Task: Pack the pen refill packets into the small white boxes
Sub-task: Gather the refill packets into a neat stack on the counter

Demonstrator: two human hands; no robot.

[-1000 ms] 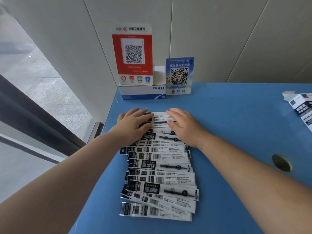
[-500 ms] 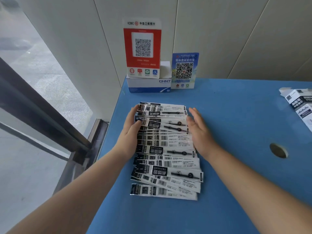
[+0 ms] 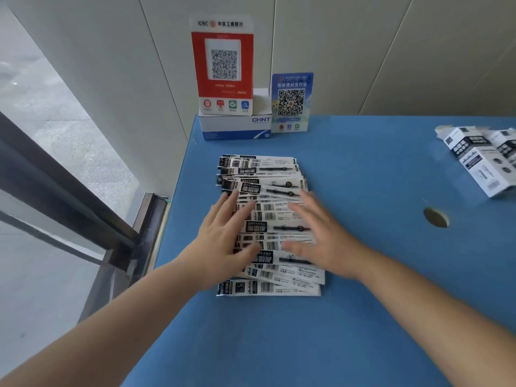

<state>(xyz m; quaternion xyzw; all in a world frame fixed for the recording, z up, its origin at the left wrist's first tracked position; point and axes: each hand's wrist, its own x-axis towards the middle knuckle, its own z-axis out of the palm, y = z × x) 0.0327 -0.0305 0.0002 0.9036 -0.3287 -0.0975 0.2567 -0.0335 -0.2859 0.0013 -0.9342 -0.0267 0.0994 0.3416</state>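
Blue tabletop (image 3: 363, 169) carries the fanned refill packets (image 3: 265, 174) at centre, both hands, left (image 3: 223, 241) and right (image 3: 324, 238), flat and open on them, best squaring them before the boxes (image 3: 480, 160) at 2 o'clock.

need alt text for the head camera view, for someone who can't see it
Two bare hands, left hand and right hand, lie flat, fingers spread, on a fanned row of pen refill packets on a blue table. Small white boxes lie at the far right; two QR code signs stand against the wall.
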